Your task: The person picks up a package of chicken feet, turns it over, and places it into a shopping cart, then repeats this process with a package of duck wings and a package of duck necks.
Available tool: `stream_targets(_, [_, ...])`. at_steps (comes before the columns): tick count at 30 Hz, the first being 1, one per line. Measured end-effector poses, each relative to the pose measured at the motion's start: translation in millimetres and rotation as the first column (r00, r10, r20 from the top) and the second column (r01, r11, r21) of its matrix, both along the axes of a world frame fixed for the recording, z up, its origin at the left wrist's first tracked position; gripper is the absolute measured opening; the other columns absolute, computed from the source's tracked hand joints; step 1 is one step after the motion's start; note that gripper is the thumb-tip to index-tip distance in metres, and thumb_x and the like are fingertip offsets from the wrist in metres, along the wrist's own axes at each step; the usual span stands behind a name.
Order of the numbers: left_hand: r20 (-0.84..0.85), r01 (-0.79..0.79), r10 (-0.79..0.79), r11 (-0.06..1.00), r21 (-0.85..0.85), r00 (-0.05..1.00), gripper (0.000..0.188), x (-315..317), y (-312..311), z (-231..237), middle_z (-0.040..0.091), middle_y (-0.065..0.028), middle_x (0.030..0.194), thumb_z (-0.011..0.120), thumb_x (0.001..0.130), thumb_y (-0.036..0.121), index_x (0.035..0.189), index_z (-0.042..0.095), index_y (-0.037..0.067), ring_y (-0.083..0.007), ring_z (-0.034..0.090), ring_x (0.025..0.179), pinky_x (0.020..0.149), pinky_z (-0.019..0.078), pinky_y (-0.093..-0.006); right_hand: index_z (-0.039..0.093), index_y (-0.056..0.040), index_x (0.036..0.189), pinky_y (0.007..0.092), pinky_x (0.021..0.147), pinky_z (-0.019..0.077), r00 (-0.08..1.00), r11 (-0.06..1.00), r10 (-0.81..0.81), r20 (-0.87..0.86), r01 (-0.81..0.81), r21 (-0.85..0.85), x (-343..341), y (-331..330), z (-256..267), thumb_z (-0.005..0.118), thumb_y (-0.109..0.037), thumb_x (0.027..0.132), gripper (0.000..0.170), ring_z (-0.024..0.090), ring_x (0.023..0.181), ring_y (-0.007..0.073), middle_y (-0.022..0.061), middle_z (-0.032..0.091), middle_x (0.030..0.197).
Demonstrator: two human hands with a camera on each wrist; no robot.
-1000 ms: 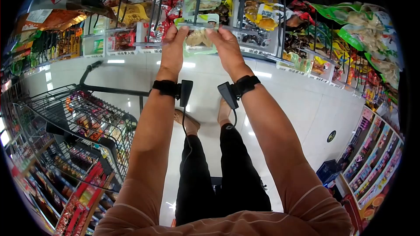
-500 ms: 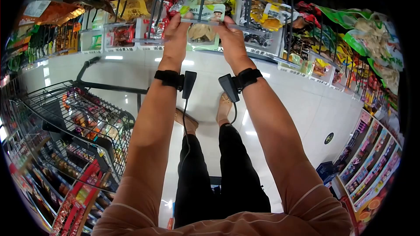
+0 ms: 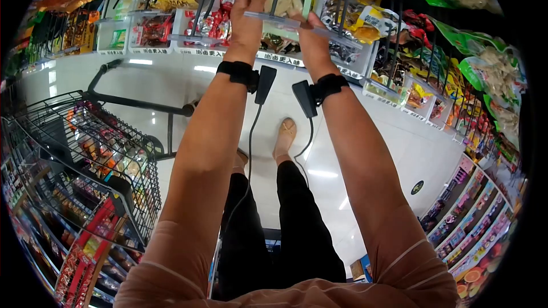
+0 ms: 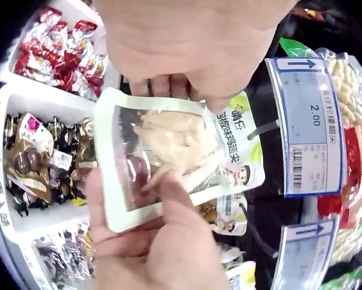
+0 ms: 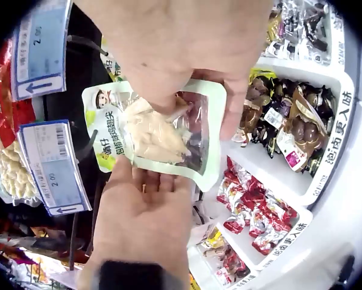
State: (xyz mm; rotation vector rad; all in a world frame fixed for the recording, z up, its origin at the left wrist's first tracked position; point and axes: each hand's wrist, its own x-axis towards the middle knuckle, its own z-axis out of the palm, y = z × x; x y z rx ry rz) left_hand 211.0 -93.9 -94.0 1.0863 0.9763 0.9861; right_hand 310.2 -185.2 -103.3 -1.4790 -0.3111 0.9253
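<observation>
A clear packet with pale green edges and pale pieces inside (image 3: 290, 1) (image 4: 178, 142) (image 5: 157, 133) is held between both hands among the hanging packs. The left hand (image 3: 246, 25) (image 4: 193, 48) (image 5: 145, 223) holds one long side, its fingers partly behind the packet. On the other side, the right hand (image 3: 314, 40) (image 4: 169, 248) (image 5: 169, 48) pinches it, thumb on the front and fingers behind. In the wrist views a dark hook meets the packet's printed top end; whether it passes through cannot be told. Similar packets hang behind.
White trays (image 4: 42, 220) (image 5: 308, 181) of wrapped snacks lie below the hooks. Blue-edged price tags (image 4: 308, 127) (image 5: 51, 166) hang at the hook ends. At the left stands a filled wire cart (image 3: 154, 179). Hanging green bags (image 3: 491, 77) are at the right.
Both hands and the packet have moved up and slightly right in the head view, farther in among the hooks. The cart appears farther left as the view shifts.
</observation>
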Motion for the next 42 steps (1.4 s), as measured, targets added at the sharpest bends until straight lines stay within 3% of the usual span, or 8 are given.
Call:
stream_targets(5, [-0.24,-0.03,0.069,0.986,0.163,0.968,0.039,-49,-38,-10,0.06,-0.0088,0.119,0.06,0.097,0.025,0.127,0.053,0.001,-0.0165,0.054,0.107,0.093,0.0439,-0.0295,0.065,-0.0036,0.091,0.0262,0.063,0.0431,0.996,0.986,-0.039,-0.076,0.05,0.159,6,39,-35,0.068,-0.025,0.09,0.021,0.052,0.069,0.008,-0.0007,0.063,0.081])
stream_targets(9, [-0.289,0.002,-0.034,0.994,-0.108,0.957,0.032,-101,-97,-1,0.06,-0.0075,0.12,0.056,0.099,0.022,0.123,0.056,0.001,-0.0154,0.052,0.113,0.1,0.04,-0.0303,0.059,-0.0085,0.081,0.0261,0.06,0.0384,0.993,0.977,-0.118,-0.013,0.114,-0.178,-11,36,23,0.069,-0.028,0.089,0.023,0.053,0.073,0.0108,-0.0017,0.056,0.072])
stream_targets(13, [-0.281,0.069,-0.116,0.983,-0.17,0.953,0.03,-143,-151,37,0.062,-0.0061,0.114,0.056,0.099,0.019,0.124,0.054,0.003,-0.0133,0.055,0.109,0.093,0.044,-0.0277,0.053,0.0041,0.113,0.0412,0.091,0.0564,0.954,0.987,0.138,-0.266,-0.111,0.116,9,-6,-66,0.057,-0.015,0.095,0.027,0.062,0.106,0.0314,0.0201,0.06,0.112])
stream_targets(20, [-0.219,0.254,-0.332,0.913,-0.319,0.918,0.033,-216,-173,189,0.066,-0.0051,0.098,0.058,0.097,0.017,0.127,0.052,0.004,-0.0123,0.062,0.091,0.082,0.0483,-0.0261,0.055,0.0026,0.11,0.0409,0.088,0.0562,0.867,0.831,0.3,-0.399,-0.442,-0.337,-85,-142,-8,0.055,-0.036,0.098,0.04,0.067,0.099,0.0307,0.0191,0.065,0.109])
stream_targets(28, [-0.312,-0.131,0.131,0.991,0.02,0.941,0.03,-357,-145,330,0.061,-0.0041,0.086,0.06,0.096,0.013,0.124,0.054,0.001,-0.0118,0.062,0.074,0.069,0.0495,-0.0236,0.055,0.0036,0.116,0.0355,0.078,0.0559,0.697,0.644,0.447,-0.561,-0.686,-0.339,-220,-169,131,0.049,-0.033,0.101,0.04,0.066,0.088,0.0232,0.017,0.065,0.103])
stream_targets(32, [-0.366,-0.441,0.429,0.896,0.055,0.826,0.025,-477,-101,301,0.064,-0.0018,0.081,0.06,0.097,0.021,0.111,0.059,0.001,-0.0096,0.063,0.075,0.067,0.0483,-0.0224,0.055,0.004,0.116,0.0351,0.078,0.0555,0.659,0.625,0.535,-0.528,-0.73,-0.278,-262,-143,181,0.048,-0.03,0.101,0.038,0.066,0.087,0.0231,0.0167,0.065,0.103])
stream_targets(38, [-0.922,-0.047,-0.07,0.994,-0.095,0.381,0.036,-588,-100,138,0.068,-0.0201,0.1,0.061,0.092,0.032,0.109,0.063,0.0,-0.0354,0.066,0.096,0.082,0.0515,-0.0397,0.057,0.0008,0.114,0.033,0.077,0.0551,0.634,0.6,0.603,-0.485,-0.761,-0.248,-304,-120,224,0.049,-0.029,0.102,0.033,0.066,0.086,0.0213,0.0144,0.066,0.099])
stream_targets(42, [-0.937,-0.074,-0.249,0.959,-0.274,0.246,0.043,-580,-111,95,0.065,-0.0258,0.109,0.061,0.086,0.031,0.117,0.061,0.001,-0.0407,0.062,0.104,0.092,0.0487,-0.0465,0.057,0.0003,0.113,0.0324,0.076,0.0554,0.619,0.544,0.634,-0.464,-0.783,-0.302,-326,-123,239,0.048,-0.029,0.102,0.033,0.067,0.085,0.0209,0.0143,0.067,0.099])
